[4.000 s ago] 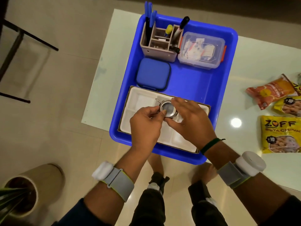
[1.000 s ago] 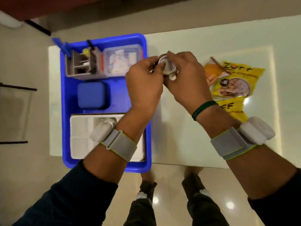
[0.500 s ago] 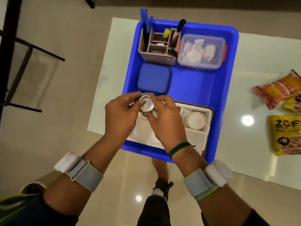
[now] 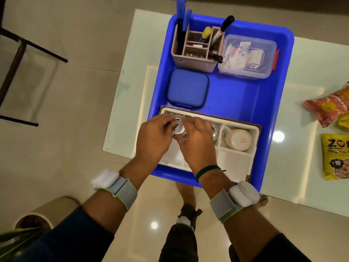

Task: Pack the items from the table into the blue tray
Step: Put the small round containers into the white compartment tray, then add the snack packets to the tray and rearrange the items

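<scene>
— Which step are you on?

— Seating this small steel cup in the white divided insert at the near end of the blue tray. My left hand and right hand are both pinched on its rim, fingertips close together.

— And next?

— I'd say lowering it straight into a free compartment, left of the cream jar. The snack packets wait on the table.

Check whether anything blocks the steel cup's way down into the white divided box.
Nothing visible does. Both hands, left hand and right hand, hold the steel cup directly over the white divided box. The compartments visible around them look empty; the one beneath is hidden.
</scene>
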`<state>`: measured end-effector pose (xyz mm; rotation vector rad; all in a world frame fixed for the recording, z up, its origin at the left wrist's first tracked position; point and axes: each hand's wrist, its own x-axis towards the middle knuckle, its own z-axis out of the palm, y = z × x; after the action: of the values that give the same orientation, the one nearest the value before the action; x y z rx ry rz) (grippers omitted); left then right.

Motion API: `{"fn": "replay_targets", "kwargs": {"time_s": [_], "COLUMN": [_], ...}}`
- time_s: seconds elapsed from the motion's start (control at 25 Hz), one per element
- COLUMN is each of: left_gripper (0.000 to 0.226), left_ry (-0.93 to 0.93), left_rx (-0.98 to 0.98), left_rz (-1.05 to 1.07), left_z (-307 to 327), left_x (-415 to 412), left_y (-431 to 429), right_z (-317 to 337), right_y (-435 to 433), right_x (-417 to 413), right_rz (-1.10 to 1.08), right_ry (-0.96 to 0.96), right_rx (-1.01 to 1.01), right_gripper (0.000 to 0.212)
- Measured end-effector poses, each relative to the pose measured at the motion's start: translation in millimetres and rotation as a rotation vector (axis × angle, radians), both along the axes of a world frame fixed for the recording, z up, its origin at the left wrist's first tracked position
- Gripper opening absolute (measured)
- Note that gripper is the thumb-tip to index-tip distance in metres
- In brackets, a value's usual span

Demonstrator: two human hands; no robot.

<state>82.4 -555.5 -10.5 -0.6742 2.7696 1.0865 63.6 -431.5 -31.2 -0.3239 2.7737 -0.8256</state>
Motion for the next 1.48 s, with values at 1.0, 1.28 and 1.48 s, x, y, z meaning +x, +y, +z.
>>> {"fn": "replay_targets", "kwargs": {"time_s": [1.0,1.28,1.48], "left_gripper": [0.048,0.055,0.083], "left_ry": [0.246,0.137,0.015], "left_rx": [0.065,0.056,-0.208], "left_rz": [-0.382,-0.365,-0.476], "left_z": [16.7,-8.9,-48.3], "left_x": [-120.4,-175.8,-209.5], "left_y": [299.3,409.6,442.1], "right_z": [13.1,-5.4,-33.9], "right_y": [295.0,414.5,465.9], "right_x": [-101.2,-136.1,-158.2], "right_rz": [-0.571,-0.746,-0.709], "right_ry": [0.168,0.129,0.062], "right_rx": [-0.194,-0.17,-0.055], "right_gripper": [0.049,0.055,0.063]}}
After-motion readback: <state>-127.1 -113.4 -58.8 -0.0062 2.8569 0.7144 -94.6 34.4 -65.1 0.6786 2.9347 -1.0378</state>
